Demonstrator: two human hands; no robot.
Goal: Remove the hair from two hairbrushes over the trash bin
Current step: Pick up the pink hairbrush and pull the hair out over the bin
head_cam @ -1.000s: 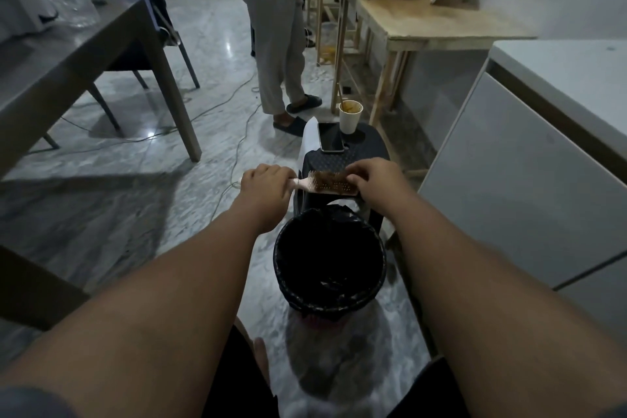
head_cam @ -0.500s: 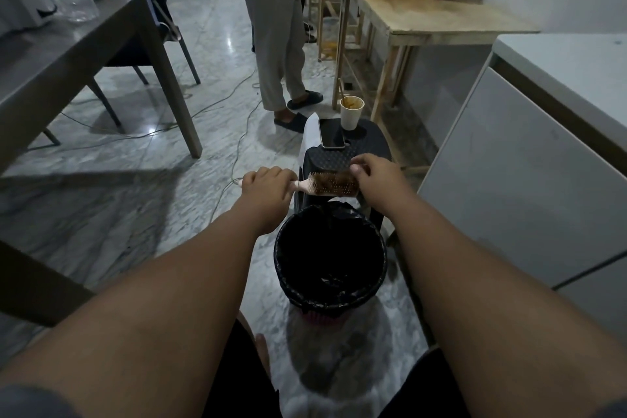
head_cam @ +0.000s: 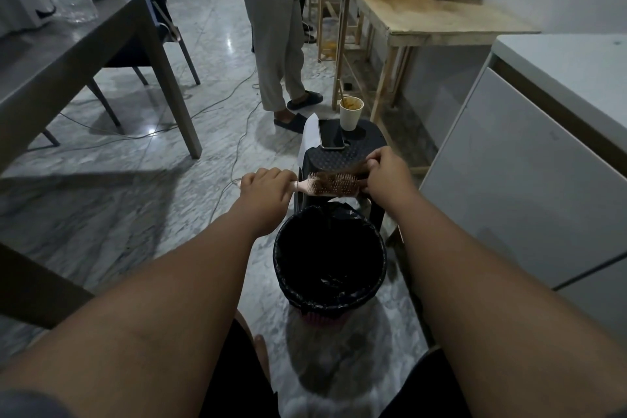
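Left hand (head_cam: 266,193) was fisted round handle of hairbrush (head_cam: 330,185), held level above far rim of trash bin (head_cam: 329,256). Right hand (head_cam: 385,176) pinched hair tuft (head_cam: 353,169) off bristles. Best done: steady brush, peel whole mat outward, release over bin.

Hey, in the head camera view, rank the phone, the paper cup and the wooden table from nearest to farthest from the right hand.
From the right hand:
1. Phone, lying on the black stool just beyond the hand, to its left.
2. Paper cup, standing at the stool's far edge.
3. Wooden table, farther back on the right.
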